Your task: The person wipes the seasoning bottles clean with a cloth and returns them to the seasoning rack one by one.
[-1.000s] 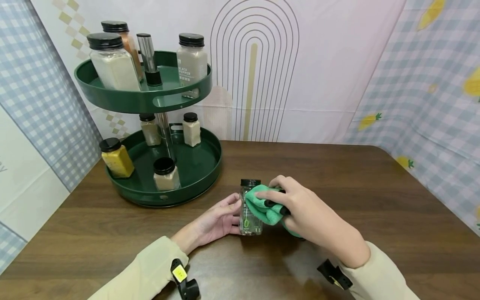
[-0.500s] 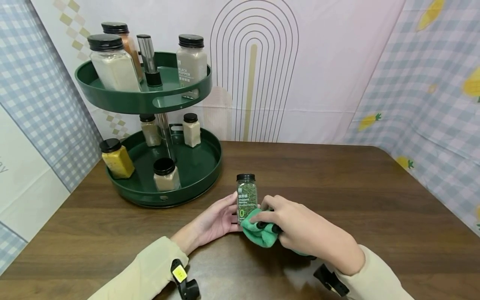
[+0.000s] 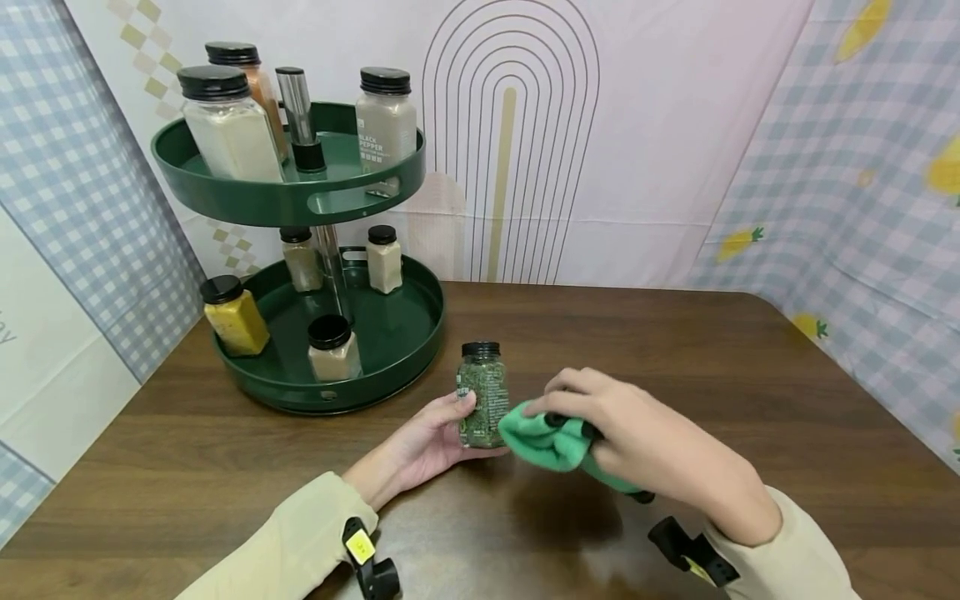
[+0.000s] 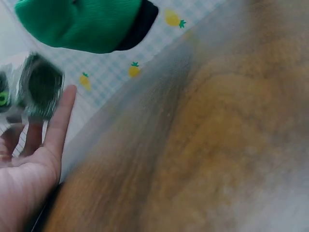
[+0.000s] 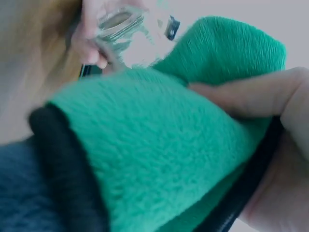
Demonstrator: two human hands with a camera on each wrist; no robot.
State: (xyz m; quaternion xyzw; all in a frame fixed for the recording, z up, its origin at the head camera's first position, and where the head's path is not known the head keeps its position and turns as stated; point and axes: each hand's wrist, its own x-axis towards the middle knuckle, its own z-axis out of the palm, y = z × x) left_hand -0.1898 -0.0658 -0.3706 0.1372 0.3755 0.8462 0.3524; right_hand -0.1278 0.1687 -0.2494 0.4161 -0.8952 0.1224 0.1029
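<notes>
A clear spice jar (image 3: 483, 400) of green dried herb with a black lid stands upright in my left hand (image 3: 426, 435), which holds it off the tabletop. The thumb lies across its front, and in the left wrist view the jar's base (image 4: 43, 87) shows beside the fingers. My right hand (image 3: 626, 421) grips a bunched green cloth (image 3: 546, 437) with black edging, close to the jar's right side. In the right wrist view the cloth (image 5: 145, 140) fills the middle, pinched by the thumb, and the jar (image 5: 137, 41) appears behind it.
A two-tier green turntable rack (image 3: 330, 396) stands at the left of the wooden table (image 3: 637, 333). Several black-lidded jars sit on it, including a black pepper jar (image 3: 386, 133) above and a yellow jar (image 3: 236, 321) at the lower tier's rim. Patterned cloths hang behind.
The jar has turned in my left hand, lifted and shifted left, and the thumb now crosses its front. My right hand with the cloth dipped over the jar's lower part, then drew back right.
</notes>
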